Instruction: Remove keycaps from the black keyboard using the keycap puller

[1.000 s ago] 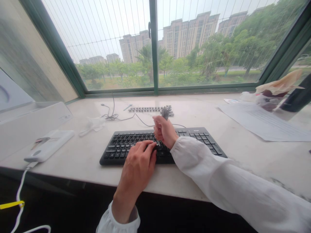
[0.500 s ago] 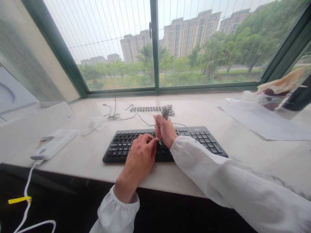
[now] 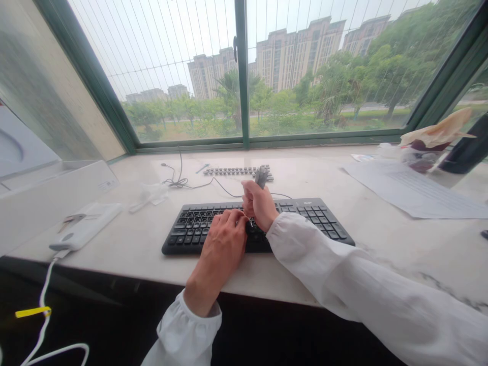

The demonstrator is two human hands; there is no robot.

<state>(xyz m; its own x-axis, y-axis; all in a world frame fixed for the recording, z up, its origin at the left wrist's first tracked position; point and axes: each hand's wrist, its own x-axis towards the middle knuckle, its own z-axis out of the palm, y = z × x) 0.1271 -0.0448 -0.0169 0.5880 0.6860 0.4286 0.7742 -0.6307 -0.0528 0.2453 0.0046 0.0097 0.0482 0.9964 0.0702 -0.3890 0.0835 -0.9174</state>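
Note:
A black keyboard lies flat near the front edge of the white counter. Its upper left part shows several key positions without caps. My right hand is closed in a fist around a grey-handled tool, whose handle sticks up above the fist. A thin metal tip shows below that fist, close to the keys. Beside it, my left hand rests over the keyboard's middle, fingers drawn together at the tip. What its fingertips pinch, if anything, is hidden.
Rows of removed keycaps lie behind the keyboard, beside a coiled cable. A white power bank with keys on it and an open white box stand left. Paper sheets and a dark bottle are right.
My left fingers have closed in and shifted slightly right, towards the tool's tip. My right hand keeps nearly the same place and hold.

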